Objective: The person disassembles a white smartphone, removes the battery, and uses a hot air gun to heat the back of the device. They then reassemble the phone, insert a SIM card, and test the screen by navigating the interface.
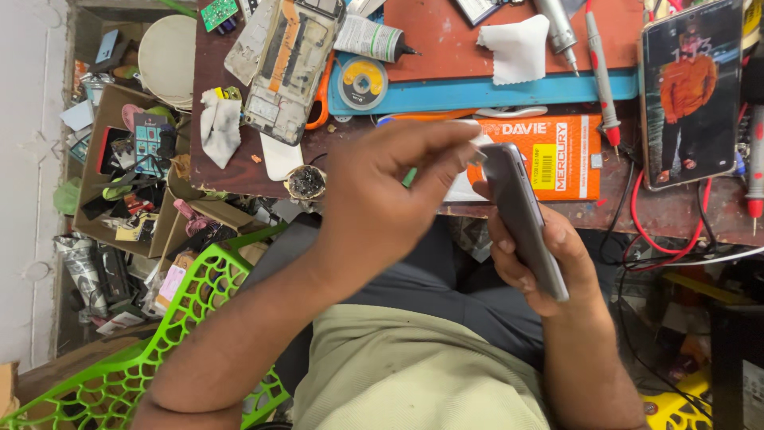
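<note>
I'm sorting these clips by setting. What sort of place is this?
Most likely a phone repair bench. The right hand holds a grey smartphone while the left hand works at its top edge. An opened phone frame, a red-tipped meter probe and a small glue tube lie on the cluttered reddish worktop.

Person seen from above, head camera. Both forearms bare from elbow to wrist; no sleeve edge in frame. Left hand (pixel 382 195) and right hand (pixel 549 263) bare: no gloves, no watch or bracelet on either wrist. No ring seen on the visible fingers, though several are partly hidden. Torso: pale olive-beige shirt (pixel 414 370), fine ribbed or woven texture, plain, with a few small dark specks. Legs: dark grey trousers (pixel 446 271), smooth fabric, plain.
</note>
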Available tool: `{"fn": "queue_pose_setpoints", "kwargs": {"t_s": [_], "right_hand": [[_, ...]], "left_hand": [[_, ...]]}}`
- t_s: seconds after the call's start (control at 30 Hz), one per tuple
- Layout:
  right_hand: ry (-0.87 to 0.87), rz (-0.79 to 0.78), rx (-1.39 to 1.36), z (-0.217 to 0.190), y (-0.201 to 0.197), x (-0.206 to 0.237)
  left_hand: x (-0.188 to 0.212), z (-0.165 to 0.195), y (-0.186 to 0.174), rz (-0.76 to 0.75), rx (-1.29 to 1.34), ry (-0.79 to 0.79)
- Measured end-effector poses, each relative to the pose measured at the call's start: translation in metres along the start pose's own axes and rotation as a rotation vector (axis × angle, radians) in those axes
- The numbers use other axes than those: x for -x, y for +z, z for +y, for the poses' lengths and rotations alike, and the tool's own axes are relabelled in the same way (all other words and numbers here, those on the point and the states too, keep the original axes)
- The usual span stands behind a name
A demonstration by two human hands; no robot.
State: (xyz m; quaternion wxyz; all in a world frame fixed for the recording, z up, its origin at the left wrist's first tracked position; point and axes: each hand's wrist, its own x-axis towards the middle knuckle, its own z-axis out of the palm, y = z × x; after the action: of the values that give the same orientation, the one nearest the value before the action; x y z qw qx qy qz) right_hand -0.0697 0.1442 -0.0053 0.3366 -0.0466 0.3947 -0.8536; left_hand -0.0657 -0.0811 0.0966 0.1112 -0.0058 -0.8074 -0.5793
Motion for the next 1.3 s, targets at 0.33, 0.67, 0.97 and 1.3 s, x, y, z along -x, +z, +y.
{"fn": "queue_pose_setpoints", "kwargs": {"t_s": [0.33, 0.67, 0.97, 1.3], "right_hand": [[0.164, -0.061, 0.012, 0.007, -0.007, 0.013], [0.225, -0.089, 0.087, -0.003, 0.011, 0.01], [0.289, -0.086, 0.013, -0.006, 0.018, 0.006], [0.296, -0.121, 0.085, -0.009, 0.021, 0.007]], "left_hand": [[-0.014, 0.014, -0.028, -0.289, -0.427, 0.997], [-0.019, 0.018, -0.038, -0.375, -0.469, 1.06], [-0.018, 0.023, -0.042, -0.422, -0.503, 1.084], [-0.02, 0.024, -0.042, -0.412, -0.539, 1.117]]}}
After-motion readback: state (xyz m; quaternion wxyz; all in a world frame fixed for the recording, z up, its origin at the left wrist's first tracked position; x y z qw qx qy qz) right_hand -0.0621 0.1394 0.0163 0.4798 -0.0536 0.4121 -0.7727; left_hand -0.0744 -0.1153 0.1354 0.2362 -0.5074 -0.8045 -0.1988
